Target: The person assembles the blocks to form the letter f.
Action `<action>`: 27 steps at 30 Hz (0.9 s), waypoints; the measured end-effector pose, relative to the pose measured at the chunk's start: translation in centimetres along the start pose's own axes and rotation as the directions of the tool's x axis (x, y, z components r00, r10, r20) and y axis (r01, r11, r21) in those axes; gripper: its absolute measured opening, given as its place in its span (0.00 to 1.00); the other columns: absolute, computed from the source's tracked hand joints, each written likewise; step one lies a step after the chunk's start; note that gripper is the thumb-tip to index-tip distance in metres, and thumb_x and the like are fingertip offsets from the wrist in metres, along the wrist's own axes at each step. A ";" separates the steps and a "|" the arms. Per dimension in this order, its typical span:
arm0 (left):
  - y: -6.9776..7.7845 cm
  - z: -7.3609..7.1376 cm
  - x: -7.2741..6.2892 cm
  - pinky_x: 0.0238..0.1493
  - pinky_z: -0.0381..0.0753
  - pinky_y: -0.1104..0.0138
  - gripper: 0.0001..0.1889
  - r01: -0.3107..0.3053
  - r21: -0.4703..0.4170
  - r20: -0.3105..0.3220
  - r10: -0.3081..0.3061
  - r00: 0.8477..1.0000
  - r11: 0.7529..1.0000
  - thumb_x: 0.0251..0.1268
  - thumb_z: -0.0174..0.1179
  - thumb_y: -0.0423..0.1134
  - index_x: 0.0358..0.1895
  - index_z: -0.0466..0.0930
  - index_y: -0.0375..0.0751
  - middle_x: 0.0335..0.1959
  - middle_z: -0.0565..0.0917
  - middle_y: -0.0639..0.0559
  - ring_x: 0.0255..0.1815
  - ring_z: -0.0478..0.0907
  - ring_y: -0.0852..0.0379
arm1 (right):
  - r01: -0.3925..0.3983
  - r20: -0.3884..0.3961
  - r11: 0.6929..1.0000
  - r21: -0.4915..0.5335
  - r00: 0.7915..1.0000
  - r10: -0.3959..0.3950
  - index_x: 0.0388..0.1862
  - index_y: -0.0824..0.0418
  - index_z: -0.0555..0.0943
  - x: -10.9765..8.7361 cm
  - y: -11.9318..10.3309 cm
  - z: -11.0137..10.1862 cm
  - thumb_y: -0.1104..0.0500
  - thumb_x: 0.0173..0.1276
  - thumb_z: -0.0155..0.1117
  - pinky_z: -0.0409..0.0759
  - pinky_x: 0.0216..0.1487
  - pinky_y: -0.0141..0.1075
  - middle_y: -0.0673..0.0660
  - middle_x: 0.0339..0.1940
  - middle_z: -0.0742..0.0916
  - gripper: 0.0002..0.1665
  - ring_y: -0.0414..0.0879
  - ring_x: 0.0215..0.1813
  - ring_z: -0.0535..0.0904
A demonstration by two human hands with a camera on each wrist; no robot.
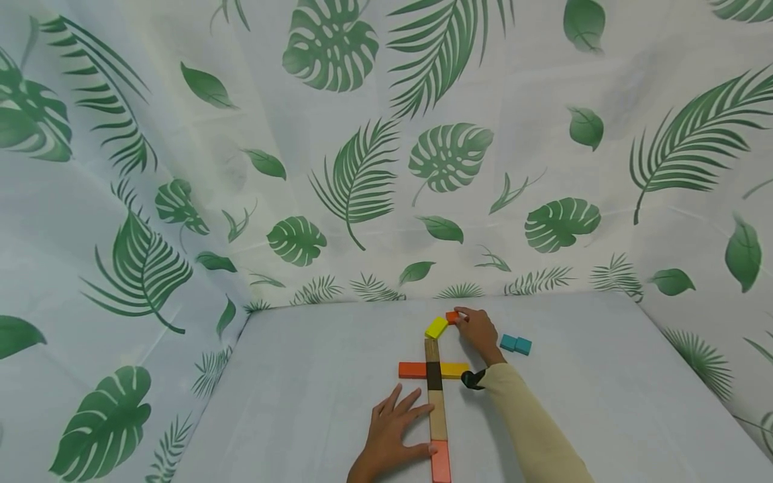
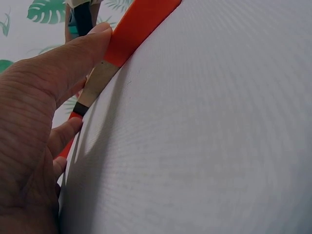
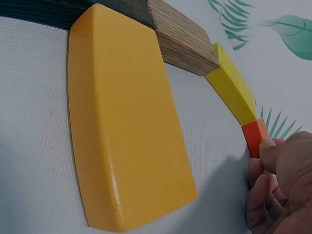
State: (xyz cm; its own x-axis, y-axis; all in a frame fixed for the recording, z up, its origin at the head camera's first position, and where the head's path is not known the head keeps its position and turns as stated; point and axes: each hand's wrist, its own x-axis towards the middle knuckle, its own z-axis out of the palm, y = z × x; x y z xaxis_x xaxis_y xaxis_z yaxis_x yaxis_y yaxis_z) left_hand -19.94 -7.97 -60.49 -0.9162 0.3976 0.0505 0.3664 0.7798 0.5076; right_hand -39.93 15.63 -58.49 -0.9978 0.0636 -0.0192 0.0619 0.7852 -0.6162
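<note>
My right hand point(image 1: 480, 332) pinches a small orange block point(image 3: 253, 136) between thumb and fingers, its end against a slanted yellow block point(image 3: 231, 85). That yellow block meets a brown wooden block point(image 1: 431, 349), which tops a column with a black block point(image 1: 434, 376), a tan block point(image 1: 437, 416) and a salmon block point(image 1: 441, 463). A red-orange block point(image 1: 412, 370) and an amber block point(image 3: 131, 122) stick out either side of the black one. With fingers spread, my left hand point(image 1: 389, 433) lies beside the column; its thumb touches the salmon block, the forefinger the tan one.
Two teal blocks point(image 1: 516, 345) lie together right of my right hand. The white table point(image 1: 302, 376) runs back to a leaf-printed cloth wall point(image 1: 386, 221). More of that cloth rises at the left and right. A black band circles my right wrist.
</note>
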 end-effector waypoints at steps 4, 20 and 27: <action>0.2 -0.1 -0.1 0.64 0.58 0.42 0.36 -0.005 0.001 -0.002 0.005 1.000 1.000 0.53 0.54 0.76 0.68 0.68 0.75 0.75 0.63 0.64 0.79 0.50 0.43 | -0.005 0.003 1.000 0.005 1.000 0.005 0.65 0.56 0.77 -0.1 -0.1 -0.1 0.56 0.73 0.57 0.77 0.43 0.47 0.66 0.45 0.82 0.23 0.56 0.41 0.74; 0.1 0.1 0.0 0.65 0.58 0.41 0.36 0.001 -0.022 0.015 -0.001 1.000 1.000 0.53 0.55 0.76 0.68 0.67 0.75 0.75 0.62 0.64 0.79 0.50 0.43 | 0.050 -0.125 0.998 0.029 0.991 -0.046 0.64 0.64 0.74 -0.8 0.5 -0.7 0.57 0.73 0.55 0.78 0.43 0.48 0.68 0.46 0.79 0.23 0.56 0.42 0.76; 0.0 -0.1 -0.1 0.64 0.58 0.42 0.36 -0.020 0.009 -0.003 0.020 1.000 1.000 0.54 0.54 0.76 0.68 0.67 0.75 0.75 0.63 0.63 0.79 0.50 0.44 | 0.004 0.009 0.949 -0.314 1.000 -0.001 0.56 0.69 0.76 -2.9 1.1 -3.9 0.55 0.61 0.72 0.69 0.53 0.69 0.73 0.50 0.75 0.29 0.69 0.55 0.68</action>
State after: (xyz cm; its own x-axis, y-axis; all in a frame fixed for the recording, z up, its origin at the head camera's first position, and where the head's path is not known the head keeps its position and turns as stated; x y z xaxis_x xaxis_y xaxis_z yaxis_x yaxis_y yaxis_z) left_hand -19.86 -8.03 -60.42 -0.9093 0.4114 0.0631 0.3858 0.7763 0.4984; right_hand -36.89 18.69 -56.06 -0.9980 0.0575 -0.0257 0.0628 0.9391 -0.3379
